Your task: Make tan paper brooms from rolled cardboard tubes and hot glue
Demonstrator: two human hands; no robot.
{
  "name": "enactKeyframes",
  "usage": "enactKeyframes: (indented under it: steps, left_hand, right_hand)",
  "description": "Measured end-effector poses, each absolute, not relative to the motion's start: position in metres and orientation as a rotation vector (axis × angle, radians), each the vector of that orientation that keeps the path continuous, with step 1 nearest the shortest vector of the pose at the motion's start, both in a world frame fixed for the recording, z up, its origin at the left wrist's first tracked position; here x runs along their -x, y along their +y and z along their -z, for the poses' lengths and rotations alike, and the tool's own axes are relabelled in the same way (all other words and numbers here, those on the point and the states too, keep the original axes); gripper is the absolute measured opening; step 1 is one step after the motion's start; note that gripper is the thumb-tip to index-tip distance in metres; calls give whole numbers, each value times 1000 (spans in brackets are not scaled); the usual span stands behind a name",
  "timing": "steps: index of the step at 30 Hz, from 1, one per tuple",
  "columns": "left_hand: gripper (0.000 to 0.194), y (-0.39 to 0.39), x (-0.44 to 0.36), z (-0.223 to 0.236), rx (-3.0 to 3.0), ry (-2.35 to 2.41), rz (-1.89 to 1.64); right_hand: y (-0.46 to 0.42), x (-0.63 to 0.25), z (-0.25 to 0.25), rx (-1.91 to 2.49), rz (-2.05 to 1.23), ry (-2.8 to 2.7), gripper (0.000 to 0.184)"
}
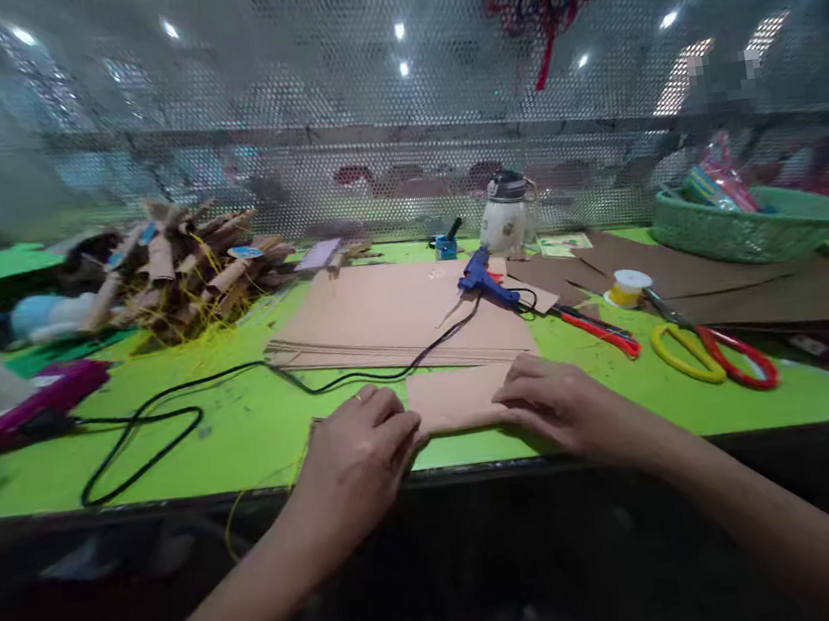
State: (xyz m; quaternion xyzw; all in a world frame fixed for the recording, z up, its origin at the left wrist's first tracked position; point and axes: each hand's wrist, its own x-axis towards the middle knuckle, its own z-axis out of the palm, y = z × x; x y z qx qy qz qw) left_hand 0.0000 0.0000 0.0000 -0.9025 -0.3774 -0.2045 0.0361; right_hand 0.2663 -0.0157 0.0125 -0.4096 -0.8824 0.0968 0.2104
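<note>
A small tan cardboard piece [457, 398] lies flat near the front edge of the bright green table [248, 432]. My left hand [362, 448] rests on its left end with the fingers curled and pressed down on it. At the piece's right end my right hand [558, 404] lies with its fingers pressed on the card. Both hands hold the same piece against the table.
Behind it is a stack of cardboard sheets [392, 318], a blue glue gun [484, 280] with a black cord [171, 421], two pairs of scissors [714, 349] [602, 328], a yellow spool [629, 286], a white jar [505, 219], a green basket [752, 224] and a pile of cardboard rolls [182, 263].
</note>
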Motion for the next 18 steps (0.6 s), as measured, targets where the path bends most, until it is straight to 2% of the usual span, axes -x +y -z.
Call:
enactKeyframes:
  steps: [11, 18]
  left_hand:
    - [24, 3, -2, 1, 2755, -1133, 718]
    - [25, 5, -1, 4, 2760, -1136, 727]
  right_hand:
    - [-25, -259, -15, 1324, -23, -2543, 25]
    - [-25, -257, -9, 1237, 127, -2475, 24]
